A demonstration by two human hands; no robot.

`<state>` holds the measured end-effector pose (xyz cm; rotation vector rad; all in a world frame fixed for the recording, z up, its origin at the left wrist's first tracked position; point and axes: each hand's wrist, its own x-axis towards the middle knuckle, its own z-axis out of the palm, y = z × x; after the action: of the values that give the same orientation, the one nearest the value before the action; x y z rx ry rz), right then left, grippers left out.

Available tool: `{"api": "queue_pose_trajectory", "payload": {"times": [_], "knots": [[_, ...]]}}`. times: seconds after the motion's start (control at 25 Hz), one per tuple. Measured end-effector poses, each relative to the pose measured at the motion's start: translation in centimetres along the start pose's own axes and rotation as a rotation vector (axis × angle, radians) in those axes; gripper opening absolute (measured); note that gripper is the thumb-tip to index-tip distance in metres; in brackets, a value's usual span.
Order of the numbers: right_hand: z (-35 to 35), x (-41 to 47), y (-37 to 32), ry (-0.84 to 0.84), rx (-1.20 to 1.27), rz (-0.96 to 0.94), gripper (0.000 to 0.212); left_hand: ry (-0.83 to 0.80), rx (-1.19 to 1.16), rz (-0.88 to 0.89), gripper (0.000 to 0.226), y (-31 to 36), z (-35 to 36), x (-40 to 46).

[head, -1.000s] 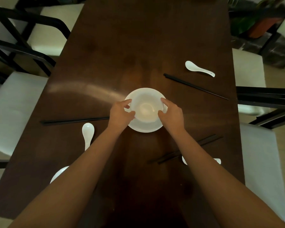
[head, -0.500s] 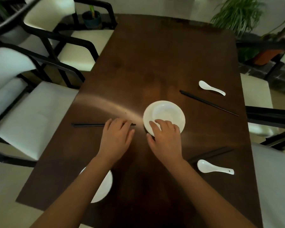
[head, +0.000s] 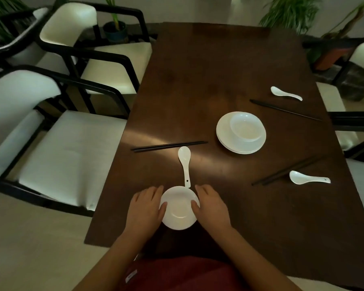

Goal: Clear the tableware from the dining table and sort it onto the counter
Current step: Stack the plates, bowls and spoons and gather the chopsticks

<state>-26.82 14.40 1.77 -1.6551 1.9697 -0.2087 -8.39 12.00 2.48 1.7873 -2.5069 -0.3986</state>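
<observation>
A small white plate [head: 179, 208] lies near the front edge of the dark wooden table [head: 208, 70]. My left hand [head: 145, 208] grips its left rim and my right hand [head: 211, 206] grips its right rim. A white spoon [head: 185, 162] lies just beyond the plate, handle toward it. Farther right, a white bowl [head: 245, 128] sits on stacked white plates [head: 223, 133]. Black chopsticks [head: 168, 146] lie left of the stack, another pair [head: 284, 110] far right, a third pair [head: 286, 171] at mid right. Two more white spoons [head: 285, 93] [head: 308, 178] lie at the right.
White-cushioned black armchairs [head: 67, 152] stand along the left side, and more chairs [head: 355, 127] along the right. Potted plants [head: 116, 28] stand beyond the far end of the table. My red garment [head: 183, 274] shows at the bottom.
Both hands left the bowl on the stacked plates and drew back to the near small plate, now holding its two rims. The view shifted, so the stack lies farther right.
</observation>
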Motion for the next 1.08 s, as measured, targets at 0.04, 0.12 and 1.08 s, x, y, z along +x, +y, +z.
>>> {"api": "queue_pose_trajectory", "payload": {"times": [0.04, 0.12, 1.08], "knots": [[0.7, -0.2, -0.2, -0.035, 0.004, 0.021, 0.048, -0.071, -0.01, -0.028, 0.048, -0.5, 0.6, -0.4], [1.5, -0.3, -0.6, -0.055, 0.029, 0.054, 0.044, -0.151, -0.056, -0.043, 0.05, -1.2, 1.6, -0.8], [-18.6, 10.9, 9.7, 0.381, 0.654, 0.34, 0.021, -0.008, -0.814, -0.158, 0.019, 13.2, -5.7, 21.2]]}}
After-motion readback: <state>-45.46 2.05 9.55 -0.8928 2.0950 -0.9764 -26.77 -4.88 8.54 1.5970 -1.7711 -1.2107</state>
